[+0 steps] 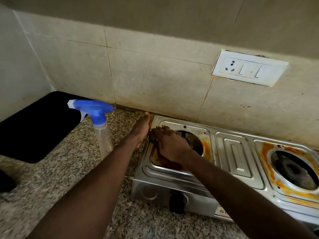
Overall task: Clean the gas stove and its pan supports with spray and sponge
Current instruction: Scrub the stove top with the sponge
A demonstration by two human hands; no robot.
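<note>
Your right hand lies on the gas stove, over the left end of its steel top, in the recessed tray just left of the left burner opening. Its fingers are nearly straight and spread a little, pressing down on a dark sponge. Only a sliver of the sponge shows, under your fingertips at the tray's back-left corner. Brown residue sits in the tray beneath your palm, and an orange stain runs along the right side of that burner opening.

Your left hand rests against the stove's left edge, touching the rim. Its fingers are straight and held together, pointing toward the wall, and they hold nothing.

The spray bottle, clear with a blue trigger head, stands upright on the speckled granite surface to the left of the stove, just beyond your left forearm. Farther left of the stove lies a black mat.

The right burner of the stove is ringed with heavy orange staining. A black knob sits on the stove's front face, below your right forearm. On the tiled wall behind the stove is a white switch plate.
</note>
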